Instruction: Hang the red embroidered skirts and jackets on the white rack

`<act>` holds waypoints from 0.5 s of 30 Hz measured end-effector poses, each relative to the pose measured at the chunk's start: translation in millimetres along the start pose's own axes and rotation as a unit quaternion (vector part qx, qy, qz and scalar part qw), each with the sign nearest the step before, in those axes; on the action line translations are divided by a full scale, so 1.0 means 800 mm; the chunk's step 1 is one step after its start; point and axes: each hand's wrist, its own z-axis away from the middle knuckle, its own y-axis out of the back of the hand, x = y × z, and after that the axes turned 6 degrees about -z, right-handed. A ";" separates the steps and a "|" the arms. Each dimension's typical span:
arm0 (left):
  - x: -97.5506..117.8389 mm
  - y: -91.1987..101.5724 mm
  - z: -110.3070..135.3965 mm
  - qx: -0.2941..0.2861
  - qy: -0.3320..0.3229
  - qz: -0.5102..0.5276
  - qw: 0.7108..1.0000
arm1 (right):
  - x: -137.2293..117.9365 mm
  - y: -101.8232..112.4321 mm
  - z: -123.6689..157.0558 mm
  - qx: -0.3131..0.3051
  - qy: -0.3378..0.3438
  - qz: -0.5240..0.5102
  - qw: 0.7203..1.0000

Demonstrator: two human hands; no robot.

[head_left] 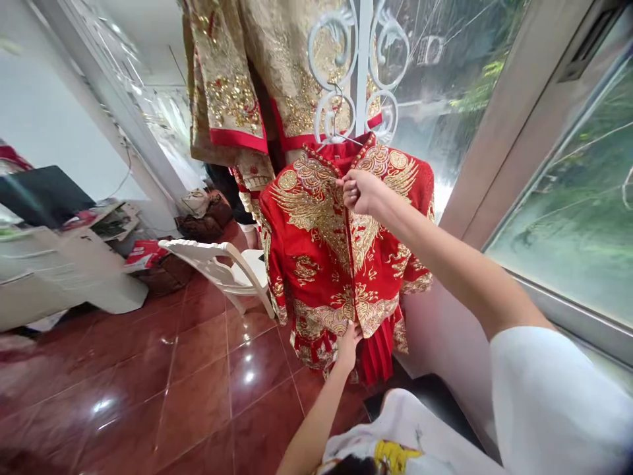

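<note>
A red jacket [316, 264] thick with gold embroidery hangs on a hanger from a white scrollwork stand [363, 66]. My right hand [360, 191] is raised to the jacket's chest just below the collar, fingers pinched together on the front opening. My left hand [349, 344] reaches up from below and grips the jacket's lower hem at the front edge. A red pleated skirt [378, 353] shows under the hem.
A gold embroidered garment with red trim [232, 86] hangs behind and above. A white plastic chair [222, 264] stands left of the jacket on a glossy red tile floor [148, 382]. White furniture and clutter [64, 264] sit far left. Window glass [568, 218] runs along the right.
</note>
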 end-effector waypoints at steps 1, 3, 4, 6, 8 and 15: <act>-0.001 0.001 0.003 -0.002 0.004 -0.007 1.000 | 0.002 0.001 -0.003 0.008 0.008 0.006 1.000; -0.003 0.004 0.007 -0.007 0.015 -0.021 1.000 | 0.010 0.006 -0.008 0.031 0.005 0.013 0.999; -0.005 0.004 0.009 -0.010 0.018 -0.027 0.999 | 0.012 0.008 -0.011 0.040 -0.006 0.011 0.999; -0.007 0.002 0.008 -0.017 0.018 -0.035 0.999 | 0.010 0.010 -0.014 0.043 -0.033 -0.004 0.999; -0.010 -0.001 0.004 -0.026 0.010 -0.040 0.999 | 0.000 0.008 -0.016 0.032 -0.039 -0.016 0.999; -0.006 0.021 -0.006 -0.018 0.015 -0.092 0.995 | 0.020 0.029 0.007 0.003 0.027 0.236 0.971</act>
